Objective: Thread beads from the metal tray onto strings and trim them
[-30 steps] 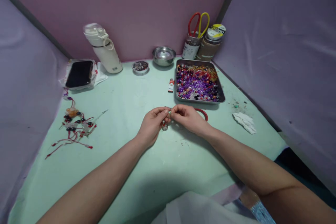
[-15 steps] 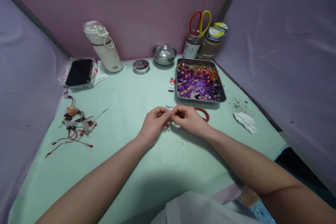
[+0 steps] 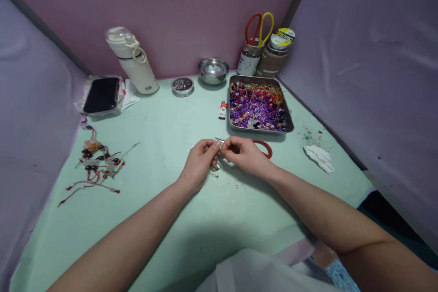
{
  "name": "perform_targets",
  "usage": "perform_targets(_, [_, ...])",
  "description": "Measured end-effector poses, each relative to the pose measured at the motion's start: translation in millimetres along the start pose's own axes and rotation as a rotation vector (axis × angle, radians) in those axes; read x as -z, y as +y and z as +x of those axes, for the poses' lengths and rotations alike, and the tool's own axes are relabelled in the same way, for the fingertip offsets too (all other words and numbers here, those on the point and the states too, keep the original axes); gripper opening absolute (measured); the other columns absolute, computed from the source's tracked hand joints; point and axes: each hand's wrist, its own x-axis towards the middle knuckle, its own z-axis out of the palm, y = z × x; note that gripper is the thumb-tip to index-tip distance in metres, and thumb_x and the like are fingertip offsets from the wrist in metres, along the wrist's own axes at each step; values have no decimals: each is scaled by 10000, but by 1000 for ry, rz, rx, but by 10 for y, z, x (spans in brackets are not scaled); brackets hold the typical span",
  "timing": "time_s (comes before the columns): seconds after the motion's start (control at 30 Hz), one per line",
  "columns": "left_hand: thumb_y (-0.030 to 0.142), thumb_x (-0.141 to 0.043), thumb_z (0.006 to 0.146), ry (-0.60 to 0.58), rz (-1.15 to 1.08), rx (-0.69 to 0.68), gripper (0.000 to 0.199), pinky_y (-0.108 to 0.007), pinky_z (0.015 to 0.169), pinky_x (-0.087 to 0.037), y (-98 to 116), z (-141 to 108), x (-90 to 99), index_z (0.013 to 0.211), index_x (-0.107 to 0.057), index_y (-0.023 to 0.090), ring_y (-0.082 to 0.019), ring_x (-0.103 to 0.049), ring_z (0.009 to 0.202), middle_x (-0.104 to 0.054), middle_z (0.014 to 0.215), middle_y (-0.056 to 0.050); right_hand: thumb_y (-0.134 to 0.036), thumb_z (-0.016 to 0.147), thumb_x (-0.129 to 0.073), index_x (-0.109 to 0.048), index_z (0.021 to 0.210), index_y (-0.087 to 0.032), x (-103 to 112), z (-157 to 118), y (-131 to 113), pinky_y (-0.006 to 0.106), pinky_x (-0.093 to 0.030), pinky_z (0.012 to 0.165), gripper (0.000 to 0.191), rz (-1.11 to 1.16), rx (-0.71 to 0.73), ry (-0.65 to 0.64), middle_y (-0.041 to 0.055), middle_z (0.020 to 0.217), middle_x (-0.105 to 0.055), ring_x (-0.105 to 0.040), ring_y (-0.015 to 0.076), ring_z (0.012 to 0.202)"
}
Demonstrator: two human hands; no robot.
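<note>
My left hand is closed in a pinch above the middle of the table. A small beaded cord with red and clear parts hangs below its fingertips. My right hand pinches close beside it, fingertips almost touching the left ones. Whatever lies between the right fingers is too small to make out. Under the right hand lies a pair of scissors; a red handle shows on the right and the metal tip pokes out at the left, the rest being covered.
Behind the hands are a metal tray of mixed beads, a lighter, a steel bowl and a spool. Finished-looking beaded cords, a phone and a bottle stand left. White cloth lies right.
The fingertips have drawn slightly apart, and the beaded cord under my left hand hangs a little lower. The whole view has shifted very slightly.
</note>
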Motion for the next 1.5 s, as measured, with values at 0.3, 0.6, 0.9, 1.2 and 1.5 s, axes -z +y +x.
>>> perform_targets(0.3, [341,-651,750,31,0,-29,212,-206,501,-327,-21,-9,-15,769,-546,157,-58,-399,520,-488,628,35,-308,776,-565,-590,749,-164,-7,-3,1,226,-341,540,149,-41,-11,35,-12,654,-544,-457,99,590])
perform_targets(0.6, [263,-621,767,-3,-216,37,179,-202,502,-346,50,-60,-54,759,-463,180,-53,-423,517,-507,661,35,-264,744,-563,-559,712,-166,10,10,-58,224,-342,533,103,25,-61,38,-21,625,-529,-426,88,550])
perform_targets(0.9, [272,-667,741,-23,-218,24,232,-181,483,-303,61,-57,-51,758,-459,169,-33,-400,506,-538,678,26,-254,735,-514,-511,678,-180,13,6,-59,223,-304,502,93,18,-85,73,-40,583,-491,-407,87,514])
perform_targets(1.2, [202,-688,679,-56,-95,23,329,-199,523,-371,40,-49,-5,917,-461,196,-62,-494,576,-585,767,25,-244,727,-509,-523,686,-179,39,14,-51,222,-298,510,78,6,-82,59,-44,592,-485,-398,86,527])
perform_targets(1.5, [171,-629,677,-30,78,-62,297,-205,517,-385,58,-48,-15,894,-429,209,-68,-500,551,-604,743,27,-175,701,-515,-514,668,-184,85,-26,-75,240,-315,563,35,-233,76,87,-18,660,-514,-440,105,595])
